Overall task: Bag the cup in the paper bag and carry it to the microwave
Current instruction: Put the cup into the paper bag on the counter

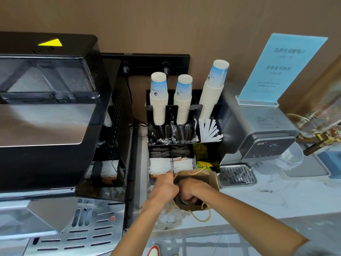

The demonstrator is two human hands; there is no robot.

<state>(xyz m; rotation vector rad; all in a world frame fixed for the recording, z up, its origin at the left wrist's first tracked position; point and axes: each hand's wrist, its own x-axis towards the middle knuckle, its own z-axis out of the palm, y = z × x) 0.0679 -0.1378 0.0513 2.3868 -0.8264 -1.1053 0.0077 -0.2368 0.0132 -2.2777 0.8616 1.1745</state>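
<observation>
A brown paper bag with twine handles stands open on the marble counter, in front of the black organiser. My left hand pinches the bag's left rim and holds the mouth apart. My right hand reaches down inside the bag with its fingers curled. Something round and pale, perhaps a cup's rim, shows just under that hand, but most of it is hidden. One twine handle hangs over the bag's near side. No microwave is in view.
A black organiser holds three stacks of paper cups, stirrers, straws and sachets. A large coffee machine fills the left. A grey water dispenser with a drip tray stands on the right, under a blue sign.
</observation>
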